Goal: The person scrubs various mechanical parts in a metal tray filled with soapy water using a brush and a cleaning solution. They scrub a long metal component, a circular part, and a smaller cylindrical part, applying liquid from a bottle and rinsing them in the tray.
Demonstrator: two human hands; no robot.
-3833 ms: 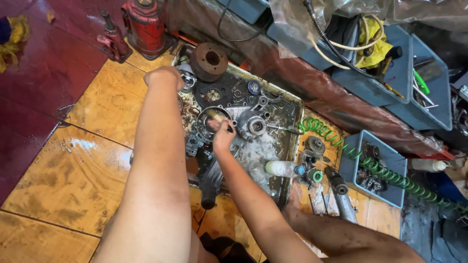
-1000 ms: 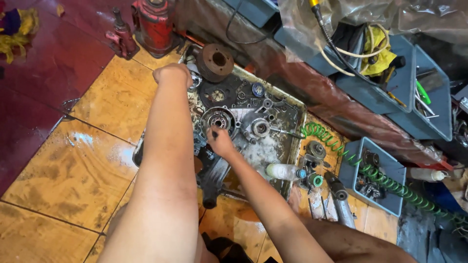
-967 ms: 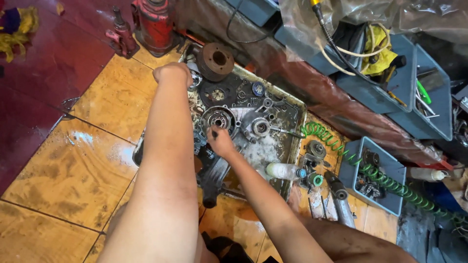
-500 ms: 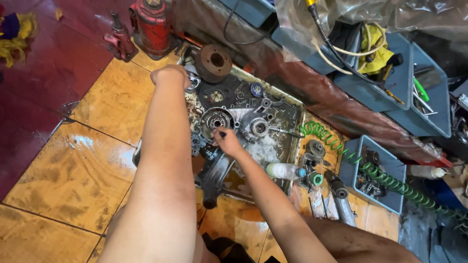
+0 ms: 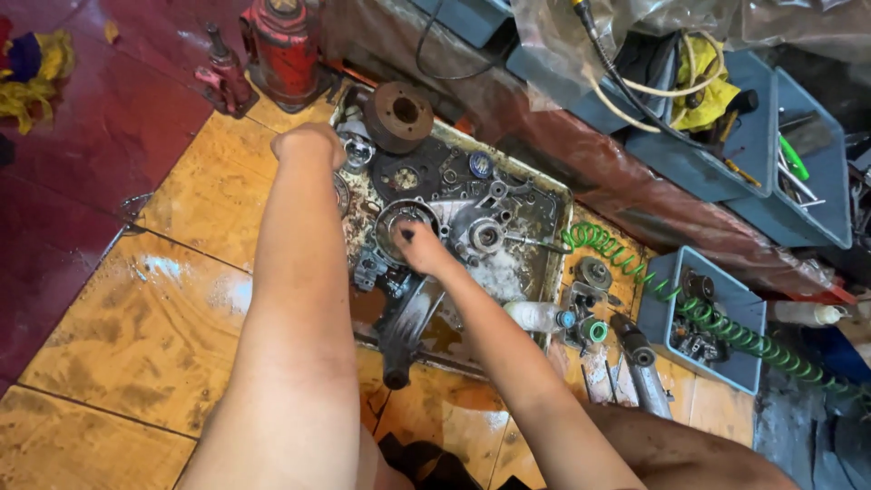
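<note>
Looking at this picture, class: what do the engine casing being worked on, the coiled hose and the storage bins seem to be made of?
Engine casing: probably cast metal, dull grey, oil-stained; bolt bosses and round bores suggest it.
Coiled hose: likely flexible plastic, glossy translucent green, springy coils.
Storage bins: seemingly moulded plastic, matte blue-grey, with smooth thin walls.
Right hand presses a small dark tool against the casing; its material cannot be told.
</note>
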